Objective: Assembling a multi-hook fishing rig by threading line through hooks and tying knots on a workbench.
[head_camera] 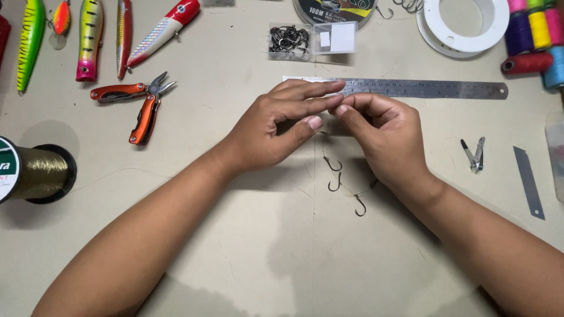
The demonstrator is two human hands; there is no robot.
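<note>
Pinching something very small between both hands over a beige tabletop [282, 258], fishing gear all round.

Far left: spool of gold line [36, 173] on its side; above it a row of painted lures [88, 38]. Next, orange-handled multi-tool pliers [141, 105], handles splayed, lying flat. Centre: left hand [276, 126], fingers stretched toward the right, tips meeting the right hand [379, 132], whose thumb and forefinger are pressed together; what sits in the pinch is too fine to make out. Just below the hands, three loose hooks [343, 185] on the tabletop, joined by thin line. Behind the fingertips, a steel ruler [435, 89]; beyond it a clear hook box [311, 40]. Right: nail clippers [474, 154], a cutter blade [529, 182], coloured thread spools [534, 35] at the top corner.
</note>
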